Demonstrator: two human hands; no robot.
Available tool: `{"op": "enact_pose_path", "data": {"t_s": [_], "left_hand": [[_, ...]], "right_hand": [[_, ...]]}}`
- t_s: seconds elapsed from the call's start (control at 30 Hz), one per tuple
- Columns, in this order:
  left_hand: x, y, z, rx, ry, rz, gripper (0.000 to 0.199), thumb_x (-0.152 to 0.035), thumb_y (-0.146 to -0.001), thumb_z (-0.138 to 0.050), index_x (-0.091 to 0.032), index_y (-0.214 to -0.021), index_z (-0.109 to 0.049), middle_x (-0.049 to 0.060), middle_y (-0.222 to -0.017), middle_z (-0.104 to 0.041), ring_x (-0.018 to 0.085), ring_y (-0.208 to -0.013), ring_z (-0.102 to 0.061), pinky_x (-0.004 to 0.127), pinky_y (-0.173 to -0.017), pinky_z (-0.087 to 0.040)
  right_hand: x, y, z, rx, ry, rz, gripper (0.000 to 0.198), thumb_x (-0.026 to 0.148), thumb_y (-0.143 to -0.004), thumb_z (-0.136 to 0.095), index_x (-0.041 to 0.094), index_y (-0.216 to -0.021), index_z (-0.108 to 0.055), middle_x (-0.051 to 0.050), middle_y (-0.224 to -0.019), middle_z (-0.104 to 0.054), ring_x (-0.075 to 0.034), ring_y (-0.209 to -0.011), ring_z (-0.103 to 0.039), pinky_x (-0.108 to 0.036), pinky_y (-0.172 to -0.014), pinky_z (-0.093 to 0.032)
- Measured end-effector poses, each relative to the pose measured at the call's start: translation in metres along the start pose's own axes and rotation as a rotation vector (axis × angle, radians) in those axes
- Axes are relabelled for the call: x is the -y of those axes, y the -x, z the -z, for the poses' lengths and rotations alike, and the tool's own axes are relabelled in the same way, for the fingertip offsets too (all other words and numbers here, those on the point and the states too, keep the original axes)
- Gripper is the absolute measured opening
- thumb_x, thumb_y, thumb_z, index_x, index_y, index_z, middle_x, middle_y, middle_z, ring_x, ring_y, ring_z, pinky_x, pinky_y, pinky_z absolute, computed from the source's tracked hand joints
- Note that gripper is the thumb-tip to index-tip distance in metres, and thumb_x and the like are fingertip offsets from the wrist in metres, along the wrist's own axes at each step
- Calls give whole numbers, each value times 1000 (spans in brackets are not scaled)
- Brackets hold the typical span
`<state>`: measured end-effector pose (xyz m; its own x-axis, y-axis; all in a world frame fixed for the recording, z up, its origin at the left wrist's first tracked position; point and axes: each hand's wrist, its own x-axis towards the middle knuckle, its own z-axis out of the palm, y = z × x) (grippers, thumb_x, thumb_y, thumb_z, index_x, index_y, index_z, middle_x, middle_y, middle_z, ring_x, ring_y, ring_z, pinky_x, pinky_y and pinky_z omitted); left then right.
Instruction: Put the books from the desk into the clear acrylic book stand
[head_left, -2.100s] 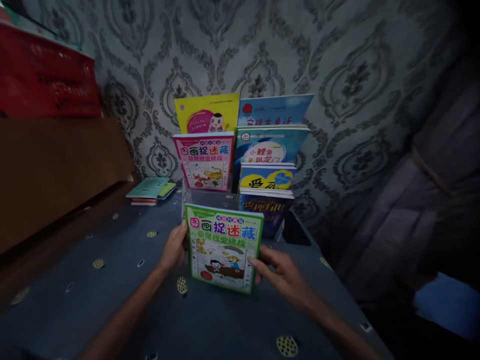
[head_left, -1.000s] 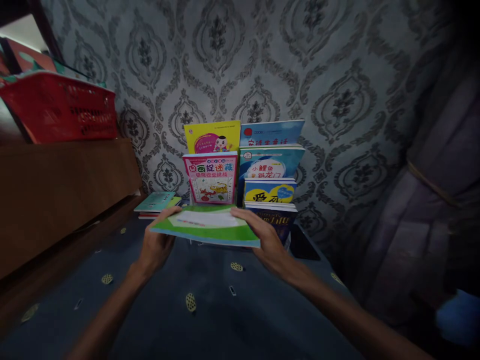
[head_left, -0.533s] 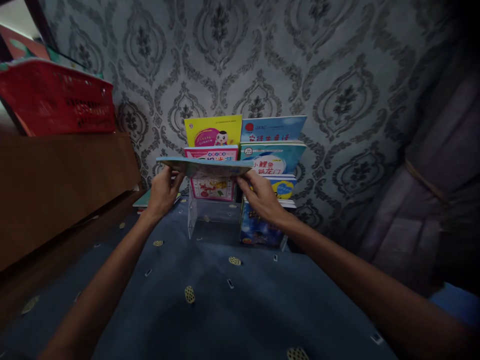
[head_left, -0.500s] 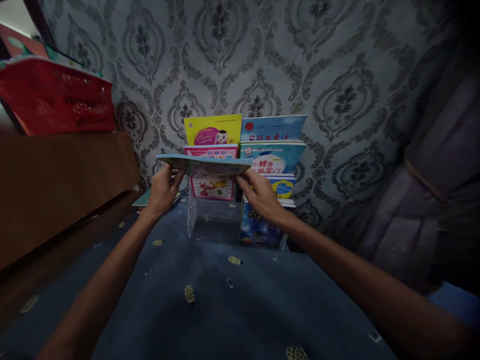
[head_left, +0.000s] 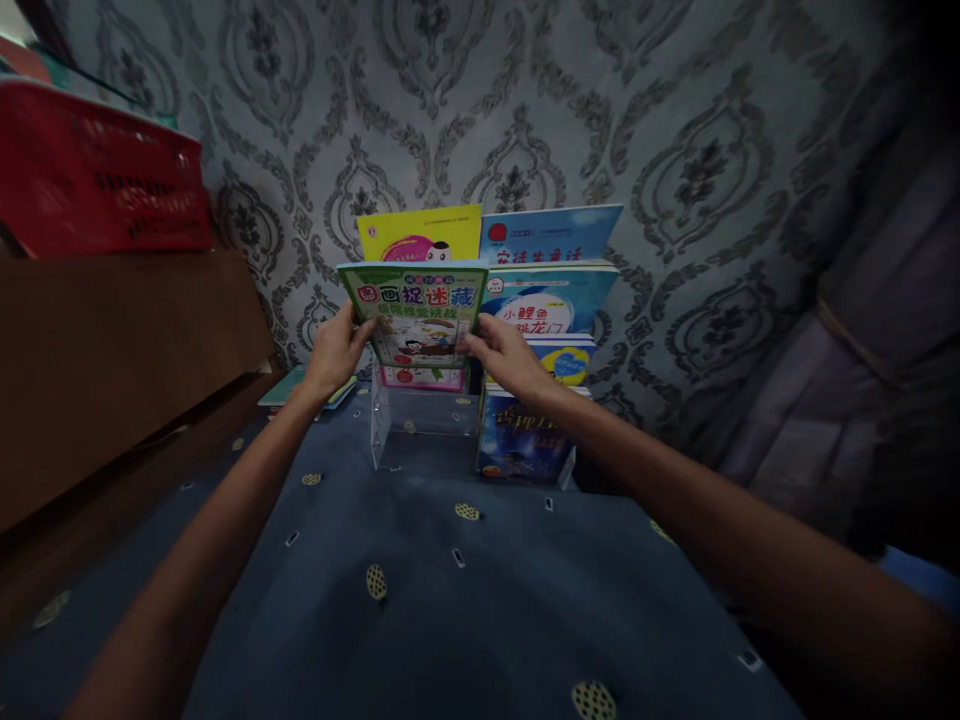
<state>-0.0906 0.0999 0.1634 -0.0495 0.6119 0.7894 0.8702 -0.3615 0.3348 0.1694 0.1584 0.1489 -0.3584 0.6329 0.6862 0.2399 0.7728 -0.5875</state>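
Both my hands grip a green-topped picture book (head_left: 420,325) by its sides, cover facing me and nearly upright. My left hand (head_left: 337,350) is closed on its left edge, and my right hand (head_left: 506,350) pinches the right edge. The book is in front of a pink book (head_left: 424,379), mostly hidden, in the left column of a clear stepped rack (head_left: 424,415). Behind stands a yellow book (head_left: 420,232). In the right column are a blue book (head_left: 555,230), a teal book (head_left: 555,295), a book with a yellow patch (head_left: 566,365) and a dark blue book (head_left: 525,435).
More books (head_left: 289,388) lie flat left of the rack on the dark patterned cloth (head_left: 420,620). A brown cabinet (head_left: 127,370) at left carries a red basket (head_left: 105,175). Patterned wallpaper (head_left: 435,110) rises behind; a tied curtain (head_left: 847,340) hangs at right.
The picture book has tilted from nearly flat to nearly upright, so its cover shows. It has come down closer to the left column, with both hands still on it. The view has shifted slightly.
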Motion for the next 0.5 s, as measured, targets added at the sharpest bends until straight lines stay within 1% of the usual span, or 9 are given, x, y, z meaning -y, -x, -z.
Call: {"op": "enact_pose_path", "data": {"t_s": [0.13,0.23,0.3,0.4,0.5], "left_hand": [[8,-8,-7,15,-4,-2,30,-38,-97,-49,-20,-119,-57,6,-97,-70,21,-84,-67,31,-80,-51],[11,-13,-11,38,-25,18,28,-36,-96,-50,-19,-117,-58,7,-99,-70,23,-86,-68,33,-81,-51],[12,-15,-14,68,-43,42,25,-33,-95,-51,-18,-114,-59,8,-98,-71,23,-86,-68,33,-81,-52],[12,-13,-19,113,-92,83,19,-29,-94,-52,-19,-108,-60,8,-95,-72,23,-87,-67,33,-81,-51],[11,-9,-21,144,-141,129,15,-28,-95,-50,-19,-104,-59,8,-96,-72,22,-86,-67,32,-80,-50]], "right_hand": [[1,1,2,-16,10,20,31,25,-90,-57,21,-120,-60,-7,-111,-71,-25,-100,-68,-44,-94,-53],[7,5,6,-55,62,61,45,25,-91,-53,21,-136,-52,-12,-128,-65,-26,-103,-68,-47,-98,-52],[10,9,7,-77,107,87,51,24,-92,-49,20,-142,-46,-15,-135,-60,-26,-105,-68,-49,-99,-52],[13,14,6,-74,164,129,52,24,-92,-46,19,-144,-45,-18,-133,-60,-28,-107,-68,-52,-99,-52],[13,19,3,-42,196,163,50,25,-92,-45,20,-141,-48,-16,-127,-62,-27,-106,-68,-51,-99,-52]]}}
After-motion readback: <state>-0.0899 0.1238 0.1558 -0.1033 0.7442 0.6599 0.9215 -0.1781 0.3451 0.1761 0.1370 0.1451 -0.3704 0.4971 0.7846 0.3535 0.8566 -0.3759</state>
